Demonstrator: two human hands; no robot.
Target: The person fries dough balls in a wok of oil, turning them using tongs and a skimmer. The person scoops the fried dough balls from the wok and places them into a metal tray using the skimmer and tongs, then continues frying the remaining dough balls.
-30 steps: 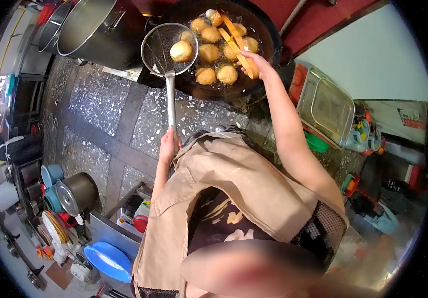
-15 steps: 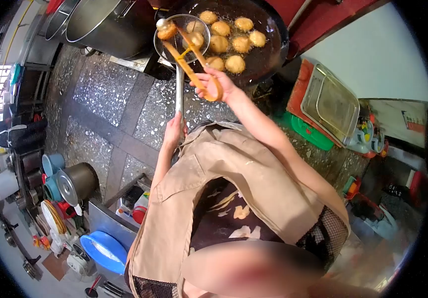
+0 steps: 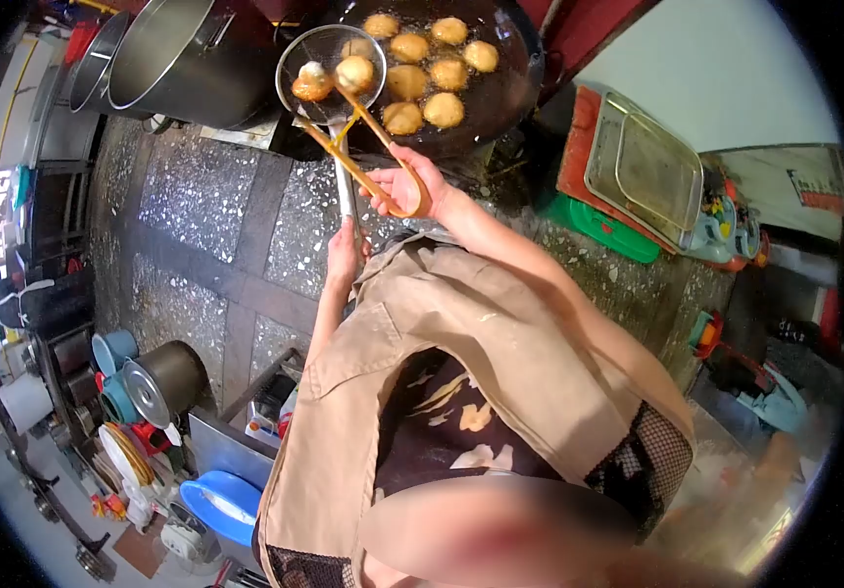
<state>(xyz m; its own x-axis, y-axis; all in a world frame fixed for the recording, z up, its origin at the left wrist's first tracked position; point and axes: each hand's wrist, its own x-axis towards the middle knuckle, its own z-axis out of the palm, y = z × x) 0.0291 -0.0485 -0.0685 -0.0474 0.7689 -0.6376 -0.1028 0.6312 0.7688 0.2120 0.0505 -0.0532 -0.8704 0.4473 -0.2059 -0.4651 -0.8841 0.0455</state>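
Observation:
My left hand (image 3: 344,253) is closed round the long metal handle of a mesh skimmer (image 3: 310,47), which lies over the near left part of a dark wok (image 3: 515,83). My right hand (image 3: 410,188) holds bent wooden tongs (image 3: 332,147), bound with a yellow tie. One tong tip is close to a fried ball (image 3: 354,73) in the skimmer; the other is by its near rim. Also in the skimmer is a browner ball (image 3: 312,88) with a pale, shiny top. Several golden balls (image 3: 408,82) float in the oil to the right.
Large metal pots (image 3: 172,59) stand left of the wok. On the right, metal trays (image 3: 643,171) rest above a green container (image 3: 603,240). A lidded pot (image 3: 162,382) and a blue basin (image 3: 218,505) are at lower left. The speckled floor (image 3: 192,201) lies below.
The tongs have drawn back toward me, with their tips wider apart. The browner ball sits nearer the skimmer's near side. The whole view has shifted slightly.

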